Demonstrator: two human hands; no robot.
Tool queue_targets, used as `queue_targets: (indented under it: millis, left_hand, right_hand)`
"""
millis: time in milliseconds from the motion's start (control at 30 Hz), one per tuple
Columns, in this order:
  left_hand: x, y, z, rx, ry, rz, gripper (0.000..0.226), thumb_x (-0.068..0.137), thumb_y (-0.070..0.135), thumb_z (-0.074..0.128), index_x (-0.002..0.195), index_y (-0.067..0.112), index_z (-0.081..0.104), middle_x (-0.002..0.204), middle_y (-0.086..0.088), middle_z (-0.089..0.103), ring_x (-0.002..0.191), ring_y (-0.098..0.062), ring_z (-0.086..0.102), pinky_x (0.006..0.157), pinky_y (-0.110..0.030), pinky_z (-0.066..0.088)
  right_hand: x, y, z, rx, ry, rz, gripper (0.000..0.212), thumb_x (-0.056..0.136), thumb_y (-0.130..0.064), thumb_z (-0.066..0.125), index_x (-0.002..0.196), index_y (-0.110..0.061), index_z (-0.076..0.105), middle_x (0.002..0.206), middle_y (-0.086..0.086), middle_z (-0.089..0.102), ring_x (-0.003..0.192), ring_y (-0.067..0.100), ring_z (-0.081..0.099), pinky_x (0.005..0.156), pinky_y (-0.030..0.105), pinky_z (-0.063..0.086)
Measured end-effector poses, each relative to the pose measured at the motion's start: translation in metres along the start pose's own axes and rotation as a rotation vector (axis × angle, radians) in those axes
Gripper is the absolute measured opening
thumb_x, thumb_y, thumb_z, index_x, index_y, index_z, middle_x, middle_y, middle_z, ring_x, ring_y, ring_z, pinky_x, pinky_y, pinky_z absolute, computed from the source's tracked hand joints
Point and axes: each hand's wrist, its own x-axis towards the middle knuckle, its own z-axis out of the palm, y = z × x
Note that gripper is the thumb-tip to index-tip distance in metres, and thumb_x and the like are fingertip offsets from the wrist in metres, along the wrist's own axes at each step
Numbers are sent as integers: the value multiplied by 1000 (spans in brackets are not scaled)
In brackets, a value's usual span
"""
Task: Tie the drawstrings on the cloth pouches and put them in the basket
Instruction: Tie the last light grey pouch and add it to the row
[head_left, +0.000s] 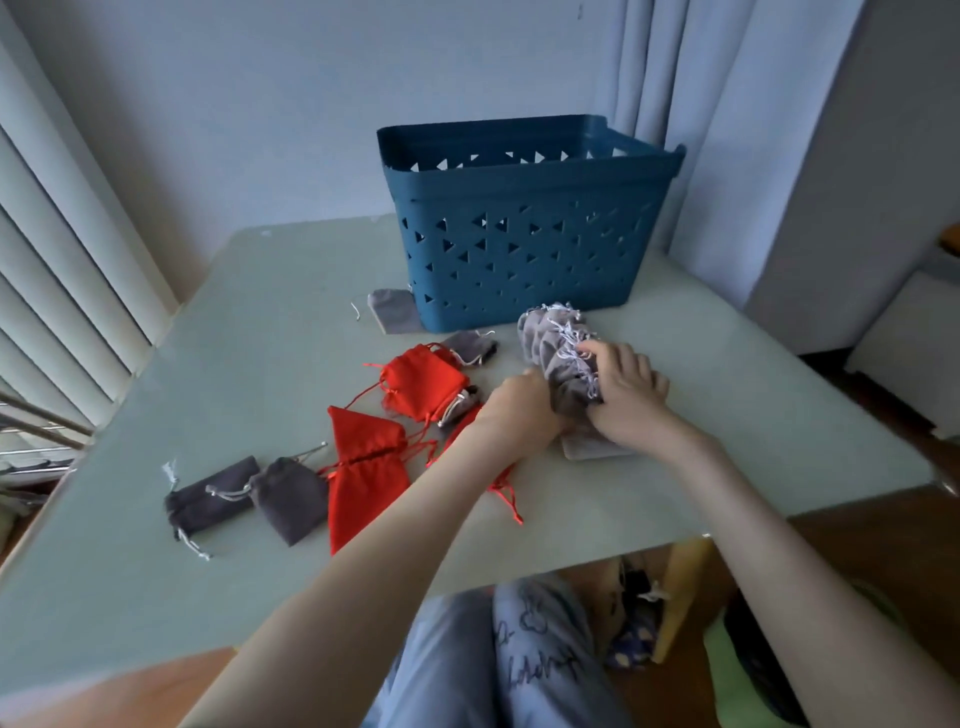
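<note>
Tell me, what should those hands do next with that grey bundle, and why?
Probably lift the grey bundle over the rim and drop it into the basket. The left hand and right hand both grip it, its pouch mouths look cinched, and the basket stands just behind it.

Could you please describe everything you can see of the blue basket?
The blue basket looks like moulded plastic. It is rectangular and deep, with triangular cut-outs through its walls and a thick rolled rim. It stands upright at the far side of the pale table. A grey pouch lies at its near left corner and seems to touch it. The basket's floor is hidden, so its contents cannot be told.
</note>
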Motion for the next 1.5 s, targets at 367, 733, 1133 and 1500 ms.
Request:
queue_targets:
  millis: [367,733,1133,1500]
  left_hand:
    - [6,-57,-40,-131,210,-92,39,91,34,55,114,4,50,106,-13,62,94,-29,56,69,-30,37]
    - [49,-156,-76,-455,275,-415,7,88,15,48,85,10,52,89,-15,67,85,-30,64,67,-28,47]
    - [109,-183,-84,-586,432,-369,20,84,15,45,75,3,59,70,-10,53,62,-22,45,59,-33,37]
    - [23,-161,-125,-1344,436,-153,22,92,2,42,77,8,57,75,-1,59,80,-16,58,88,-31,52]
  right_hand:
    - [31,-61,14,-107,318,-84,29,86,-27,53,115,-21,53,133,1,42,125,24,30,105,39,14]
    - [86,-149,58,-1,-75,-284,50,92,-26,48,140,-21,35,145,2,35,133,26,27,107,41,21]
    - [130,-156,88,104,-146,-214,45,94,-23,47,138,-14,37,143,7,40,132,29,32,105,44,26]
    - [110,-177,59,1619,-479,55,24,85,-15,37,97,-8,56,89,15,66,86,31,64,76,35,46]
